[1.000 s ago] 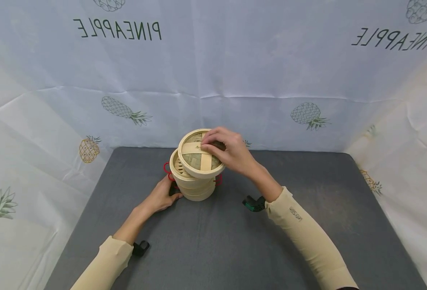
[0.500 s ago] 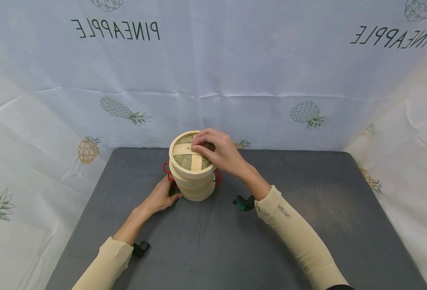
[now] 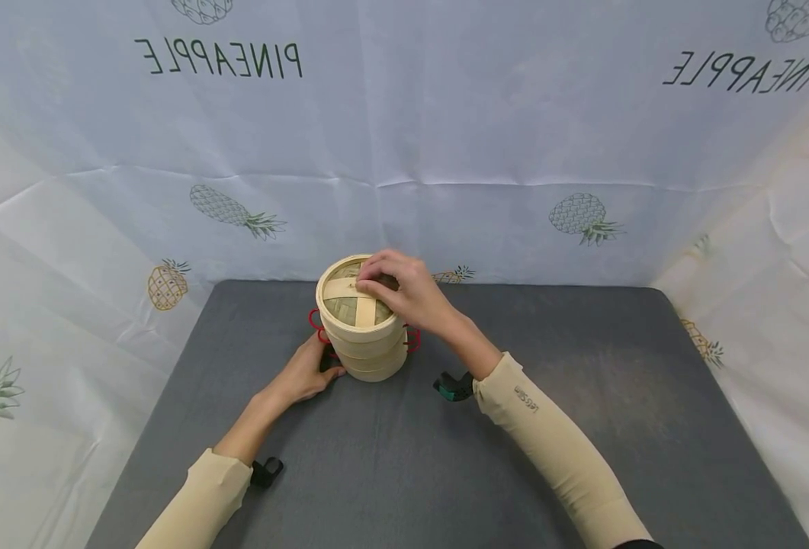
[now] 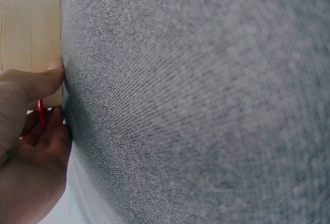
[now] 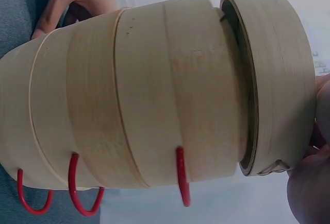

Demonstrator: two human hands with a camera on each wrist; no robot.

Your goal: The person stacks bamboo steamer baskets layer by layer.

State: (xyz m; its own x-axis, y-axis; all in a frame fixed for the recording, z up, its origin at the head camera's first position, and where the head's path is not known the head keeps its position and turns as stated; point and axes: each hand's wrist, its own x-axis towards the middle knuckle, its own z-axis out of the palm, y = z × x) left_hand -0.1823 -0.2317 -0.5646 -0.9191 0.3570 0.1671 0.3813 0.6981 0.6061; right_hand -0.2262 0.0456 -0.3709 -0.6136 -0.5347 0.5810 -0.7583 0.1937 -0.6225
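A round bamboo steamer (image 3: 371,352) of stacked tiers stands near the table's back edge, red loop handles (image 5: 183,180) on its sides. Its woven lid (image 3: 341,310) sits over the top tier; in the right wrist view the lid's rim overlaps that tier at a slight slant, with a dark gap. My right hand (image 3: 407,286) pinches the crossed strip on top of the lid. Low on the steamer's left side, my left hand (image 3: 306,371) holds the base. In the left wrist view its thumb (image 4: 44,81) presses the wall, and the fingers curl by a red handle.
A dark grey table (image 3: 404,465) spreads around the steamer. Behind and beside it hangs a white cloth (image 3: 445,145) printed with pineapples. A small black device (image 3: 454,386) is at the right wrist, another (image 3: 267,471) at the left.
My right hand has carried the lid left and down, from offset over the top tier to above and around its rim. The left hand has stayed at the base.
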